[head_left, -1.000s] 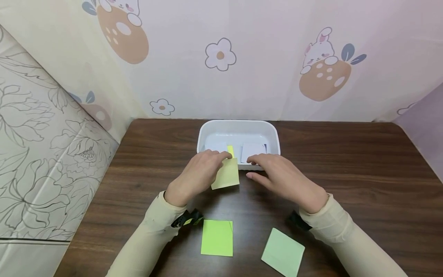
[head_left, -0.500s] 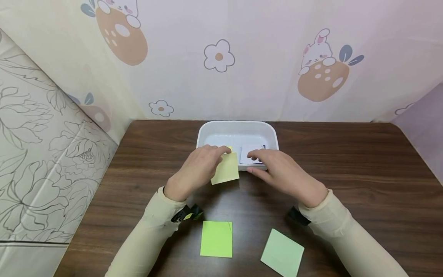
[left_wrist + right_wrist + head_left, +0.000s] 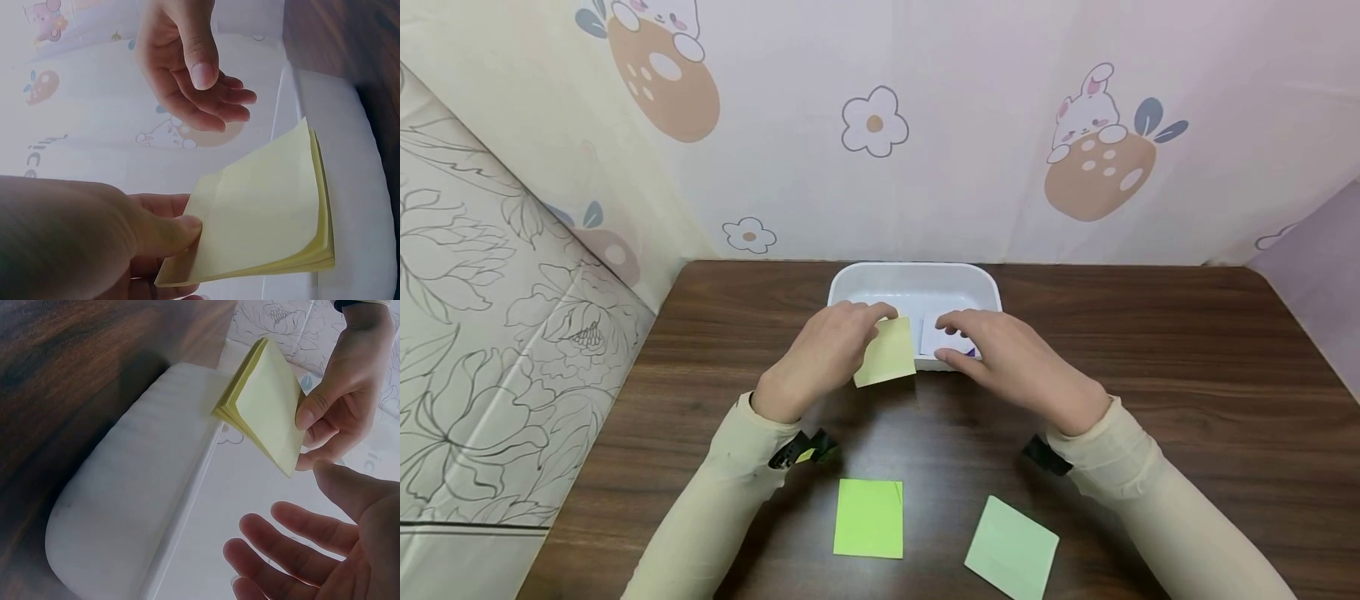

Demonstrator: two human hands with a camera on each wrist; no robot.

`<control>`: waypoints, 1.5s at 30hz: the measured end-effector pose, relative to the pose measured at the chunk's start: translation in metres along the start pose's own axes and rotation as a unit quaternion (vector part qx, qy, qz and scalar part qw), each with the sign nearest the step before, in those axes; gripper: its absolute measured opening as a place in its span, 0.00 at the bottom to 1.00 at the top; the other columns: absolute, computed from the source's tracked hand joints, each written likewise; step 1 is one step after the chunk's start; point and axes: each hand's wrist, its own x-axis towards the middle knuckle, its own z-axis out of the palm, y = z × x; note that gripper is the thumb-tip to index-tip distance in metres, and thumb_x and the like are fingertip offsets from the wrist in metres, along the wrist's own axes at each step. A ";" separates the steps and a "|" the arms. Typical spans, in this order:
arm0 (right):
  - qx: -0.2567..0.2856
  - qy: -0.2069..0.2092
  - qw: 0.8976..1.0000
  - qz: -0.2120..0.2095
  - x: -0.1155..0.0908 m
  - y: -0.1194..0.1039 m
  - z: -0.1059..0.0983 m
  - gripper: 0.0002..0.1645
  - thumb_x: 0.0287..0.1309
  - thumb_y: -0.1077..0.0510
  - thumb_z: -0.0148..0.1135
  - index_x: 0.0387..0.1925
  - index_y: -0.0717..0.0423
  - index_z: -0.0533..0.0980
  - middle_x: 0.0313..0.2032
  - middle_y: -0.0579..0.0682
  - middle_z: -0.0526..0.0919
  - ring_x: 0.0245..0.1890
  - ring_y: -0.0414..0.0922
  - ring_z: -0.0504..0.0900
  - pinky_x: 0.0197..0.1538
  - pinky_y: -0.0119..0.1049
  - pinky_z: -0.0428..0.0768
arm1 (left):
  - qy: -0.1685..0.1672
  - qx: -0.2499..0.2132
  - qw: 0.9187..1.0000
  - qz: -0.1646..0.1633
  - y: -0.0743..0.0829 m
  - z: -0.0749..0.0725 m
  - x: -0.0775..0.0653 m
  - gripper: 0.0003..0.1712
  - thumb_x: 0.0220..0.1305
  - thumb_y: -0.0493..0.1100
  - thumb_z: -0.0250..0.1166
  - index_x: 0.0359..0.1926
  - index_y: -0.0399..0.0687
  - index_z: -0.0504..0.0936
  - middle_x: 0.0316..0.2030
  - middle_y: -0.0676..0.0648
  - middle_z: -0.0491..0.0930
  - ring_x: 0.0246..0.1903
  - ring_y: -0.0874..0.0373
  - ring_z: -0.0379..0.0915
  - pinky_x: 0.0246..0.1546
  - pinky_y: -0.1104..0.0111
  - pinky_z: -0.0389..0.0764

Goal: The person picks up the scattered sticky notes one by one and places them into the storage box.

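A pale yellow sticky note pad [image 3: 886,353] hangs in my left hand [image 3: 822,350], pinched along one edge between thumb and fingers. In the left wrist view, the thumb lies on the face of the pad [image 3: 262,200] and its loose sheets fan slightly at the far edge. The pad is above the near rim of a white plastic tray [image 3: 916,275]. My right hand [image 3: 1011,354] hovers at the right part of that rim. Its fingers [image 3: 294,550] are loosely bent and hold nothing. White paper pads [image 3: 943,340] lie inside the tray, partly hidden by the hands.
A bright green sticky note pad [image 3: 868,518] lies on the dark wooden table [image 3: 1187,375] nearer to me. To its right is a pale green pad [image 3: 1012,547], turned at an angle. A patterned curtain [image 3: 970,167] rises behind the table's back edge.
Both hands have moved slightly forward, away from me. The yellow pad has come up with the left hand and now overlaps the tray's near rim more. The green pads lie unmoved.
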 end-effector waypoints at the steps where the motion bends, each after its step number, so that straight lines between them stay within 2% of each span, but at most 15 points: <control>1: -0.001 0.000 1.000 -0.001 0.000 0.000 0.000 0.24 0.58 0.46 0.60 0.51 0.55 0.76 0.45 0.48 0.82 0.40 0.42 0.79 0.42 0.41 0.77 | 0.000 -0.001 1.000 -0.002 -0.001 0.000 0.000 0.19 0.59 0.32 0.58 0.52 0.49 0.79 0.36 0.51 0.83 0.34 0.53 0.76 0.32 0.64 0.74; 12: -0.001 0.006 1.000 -0.015 0.007 0.000 -0.001 0.23 0.58 0.47 0.60 0.50 0.56 0.76 0.42 0.48 0.82 0.41 0.45 0.79 0.44 0.43 0.76 | -0.004 0.002 1.000 -0.015 -0.006 -0.004 0.007 0.19 0.60 0.32 0.57 0.52 0.49 0.78 0.36 0.50 0.83 0.32 0.54 0.75 0.28 0.64 0.74; 24: -0.007 -0.011 1.000 -0.006 0.018 0.004 -0.003 0.22 0.59 0.46 0.59 0.49 0.55 0.76 0.42 0.49 0.82 0.41 0.45 0.79 0.44 0.43 0.76 | -0.010 -0.007 1.000 -0.029 -0.011 -0.009 0.016 0.18 0.62 0.33 0.56 0.53 0.48 0.77 0.39 0.48 0.82 0.33 0.56 0.73 0.31 0.64 0.73; 31: -0.008 -0.023 1.000 0.004 0.023 0.006 -0.003 0.22 0.59 0.46 0.58 0.50 0.54 0.76 0.42 0.49 0.82 0.42 0.45 0.79 0.44 0.44 0.76 | -0.032 -0.013 0.998 -0.054 -0.013 -0.013 0.022 0.19 0.64 0.35 0.56 0.55 0.50 0.76 0.42 0.50 0.82 0.34 0.57 0.72 0.28 0.65 0.72; 45: -0.014 -0.045 0.999 0.022 0.031 0.009 0.001 0.22 0.60 0.45 0.57 0.50 0.54 0.75 0.43 0.49 0.81 0.41 0.45 0.78 0.43 0.43 0.76 | -0.039 -0.018 0.997 -0.063 -0.020 -0.013 0.030 0.19 0.65 0.35 0.54 0.56 0.49 0.76 0.47 0.49 0.80 0.38 0.57 0.73 0.37 0.64 0.73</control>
